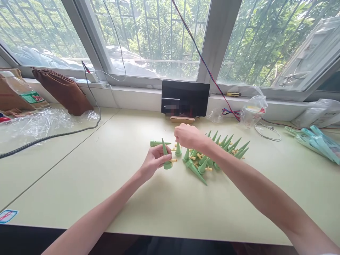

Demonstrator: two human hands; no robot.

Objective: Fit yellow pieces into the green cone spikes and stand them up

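My left hand (155, 159) is wrapped round a green cone-shaped spike (165, 152), its tip up and a yellow valve sticking out to the right. My right hand (187, 135) is closed above another upright green spike (178, 150), fingers pressed together at its top. Behind my left hand, a green spike (156, 143) lies on its side, pointing right. Under and beside my right forearm stands a cluster of several green spikes with yellow valves (203, 165). One spike (196, 171) at its front lies tilted toward the table's front edge.
A tablet (185, 98) leans near the window sill. Brown pouch (63, 90), plastic bottle (29, 90) and clear wrap (53, 122) are at left. A black cable (53, 136) crosses the left side. Light-blue plastic pieces (316, 141) and a white cable (267, 132) lie at right.
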